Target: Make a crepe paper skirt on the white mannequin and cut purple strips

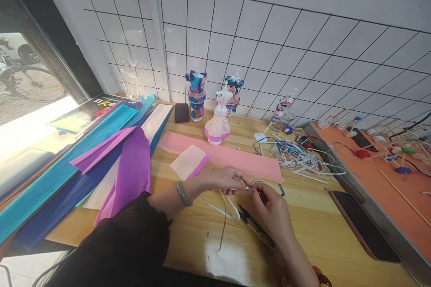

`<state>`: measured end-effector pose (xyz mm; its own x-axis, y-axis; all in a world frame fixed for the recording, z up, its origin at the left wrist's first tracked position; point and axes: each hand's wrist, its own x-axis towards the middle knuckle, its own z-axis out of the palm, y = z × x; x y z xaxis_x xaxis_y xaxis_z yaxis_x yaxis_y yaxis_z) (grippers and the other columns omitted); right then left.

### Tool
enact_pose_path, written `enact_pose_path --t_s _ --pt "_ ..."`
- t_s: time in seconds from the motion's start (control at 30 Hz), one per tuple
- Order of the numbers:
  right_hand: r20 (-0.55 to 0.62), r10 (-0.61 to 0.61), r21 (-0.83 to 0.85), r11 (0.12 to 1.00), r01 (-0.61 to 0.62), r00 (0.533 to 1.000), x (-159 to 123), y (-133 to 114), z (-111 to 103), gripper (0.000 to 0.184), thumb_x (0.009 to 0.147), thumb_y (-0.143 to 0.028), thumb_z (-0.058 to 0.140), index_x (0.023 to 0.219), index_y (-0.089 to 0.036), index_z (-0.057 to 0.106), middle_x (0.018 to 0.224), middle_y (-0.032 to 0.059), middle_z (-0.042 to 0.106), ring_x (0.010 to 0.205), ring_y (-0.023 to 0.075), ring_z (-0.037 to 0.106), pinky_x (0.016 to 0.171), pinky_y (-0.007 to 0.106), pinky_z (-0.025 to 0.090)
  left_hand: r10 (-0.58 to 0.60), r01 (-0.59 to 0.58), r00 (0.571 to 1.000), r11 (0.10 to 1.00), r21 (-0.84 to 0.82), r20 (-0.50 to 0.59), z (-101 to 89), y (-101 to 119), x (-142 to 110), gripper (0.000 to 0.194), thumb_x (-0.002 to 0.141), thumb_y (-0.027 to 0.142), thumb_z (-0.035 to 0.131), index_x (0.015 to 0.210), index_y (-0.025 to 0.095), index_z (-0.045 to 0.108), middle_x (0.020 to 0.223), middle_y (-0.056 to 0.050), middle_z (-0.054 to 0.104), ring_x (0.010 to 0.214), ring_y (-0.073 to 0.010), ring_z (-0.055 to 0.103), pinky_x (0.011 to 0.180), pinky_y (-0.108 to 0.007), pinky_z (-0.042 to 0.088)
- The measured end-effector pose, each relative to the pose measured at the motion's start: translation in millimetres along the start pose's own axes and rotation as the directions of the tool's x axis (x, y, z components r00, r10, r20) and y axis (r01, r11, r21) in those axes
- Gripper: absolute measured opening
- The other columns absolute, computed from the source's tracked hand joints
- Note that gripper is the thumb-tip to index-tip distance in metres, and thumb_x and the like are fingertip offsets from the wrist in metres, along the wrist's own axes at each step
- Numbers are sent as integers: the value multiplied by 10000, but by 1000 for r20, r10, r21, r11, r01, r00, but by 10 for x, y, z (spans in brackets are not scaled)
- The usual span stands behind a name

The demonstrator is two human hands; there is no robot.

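Note:
My left hand, with a bangle at its wrist, is closed in a pinch on a thin white strip. My right hand pinches close beside it, the fingertips of both hands almost meeting. The white strip trails in a loop below them onto the table. A thin brown cord hangs down near my left hand. Black thread snips lie partly under my right hand. Beyond the hands are a cream paper piece with a purple edge and a long pink strip.
Small dressed mannequins stand near the gridded wall. Crepe paper in several colours is piled at left. Tangled paper strips lie at right. A large phone rests beside the orange tray; a smaller phone lies farther back.

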<state>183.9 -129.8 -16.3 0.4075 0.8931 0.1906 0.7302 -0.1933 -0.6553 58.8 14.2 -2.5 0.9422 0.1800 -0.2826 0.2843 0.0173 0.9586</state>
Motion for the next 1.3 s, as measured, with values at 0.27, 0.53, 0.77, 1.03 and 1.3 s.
enact_pose_path --t_s 0.27,0.53,0.77,1.03,1.3 --pt "19 42 -30 999 -42 999 16 -2 -3 251 846 -394 451 785 -190 584 693 35 598 607 165 507 585 282 372 -15 15 1000 1000 0 3 -5 -11 10 230 755 262 531 950 165 604 539 55 499 440 -50 452 422 -165 348" --pt "242 132 391 893 -222 961 31 5 -28 353 798 -505 505 819 -171 618 687 20 579 503 118 455 483 256 358 -16 18 999 1000 -26 42 -19 -88 47 202 750 318 562 893 175 576 514 63 491 406 -49 427 395 -165 319" --pt "284 243 473 806 -356 928 -74 81 -180 442 754 -531 557 965 -149 625 733 42 621 512 120 491 491 259 401 -21 27 999 992 -122 46 -42 -89 41 196 742 311 578 885 178 566 485 70 477 381 -44 396 373 -154 277" --pt "277 -38 -230 968 104 960 -567 317 -96 234 809 -328 520 939 -186 654 905 102 668 816 231 619 715 335 485 8 -5 1000 976 -217 9 -62 -135 67 272 755 309 581 1001 197 563 475 77 476 369 -37 388 371 -139 255" --pt "308 3 -224 972 70 951 -602 349 -162 346 862 -257 348 968 -152 661 933 133 686 832 238 650 743 338 504 30 -32 999 976 -215 -12 -71 -155 72 317 755 313 577 1051 200 557 484 75 481 368 -39 387 361 -137 249"
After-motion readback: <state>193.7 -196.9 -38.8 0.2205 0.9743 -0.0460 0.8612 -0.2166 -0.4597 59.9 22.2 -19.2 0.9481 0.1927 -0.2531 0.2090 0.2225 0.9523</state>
